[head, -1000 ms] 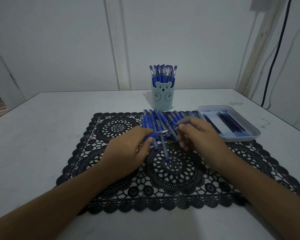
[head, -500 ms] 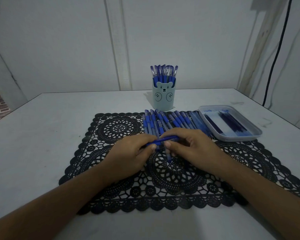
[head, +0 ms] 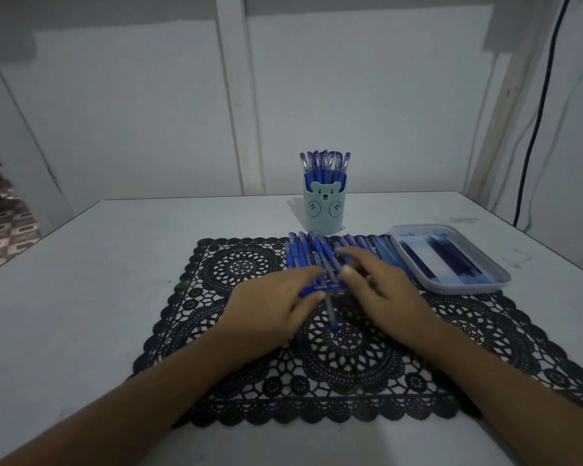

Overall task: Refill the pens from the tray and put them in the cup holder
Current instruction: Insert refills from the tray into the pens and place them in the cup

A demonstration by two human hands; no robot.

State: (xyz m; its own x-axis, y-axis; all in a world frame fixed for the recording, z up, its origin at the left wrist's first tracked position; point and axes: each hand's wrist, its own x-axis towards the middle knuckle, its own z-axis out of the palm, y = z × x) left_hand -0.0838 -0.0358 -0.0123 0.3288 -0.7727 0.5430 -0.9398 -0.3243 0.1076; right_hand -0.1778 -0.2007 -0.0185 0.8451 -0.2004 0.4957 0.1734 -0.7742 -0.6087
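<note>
We are pinching a blue pen [head: 321,289] in our left hand [head: 270,307] while our right hand [head: 387,290] is resting loose beside it, so it is probably going next into the cup holder [head: 323,211] at 12 o'clock.

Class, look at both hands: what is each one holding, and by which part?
The left hand pinches a blue pen near its left end, between thumb and fingers. The right hand has its fingers spread and plainly grips nothing.
</note>
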